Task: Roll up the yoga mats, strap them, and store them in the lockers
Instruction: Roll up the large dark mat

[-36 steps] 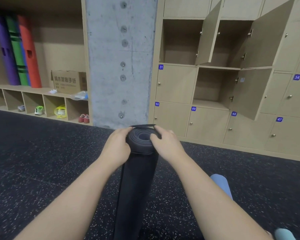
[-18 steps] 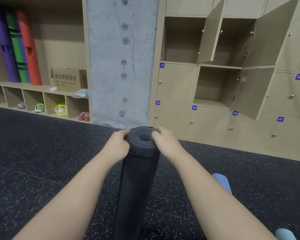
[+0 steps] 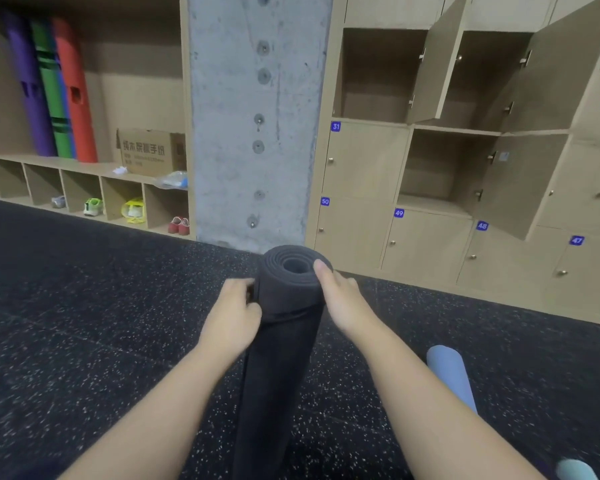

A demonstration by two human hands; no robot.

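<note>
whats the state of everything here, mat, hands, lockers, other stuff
black yoga mat: rolled, upright, strap band near its top
left hand: pinching the strap at the roll's side
right hand: gripping the roll's top, thumb on the rim
upper lockers: two doors open, nothing seen inside
middle locker: door open, nothing seen inside
locker 49: closed
blue mat: rolled, lying on the floor
</note>
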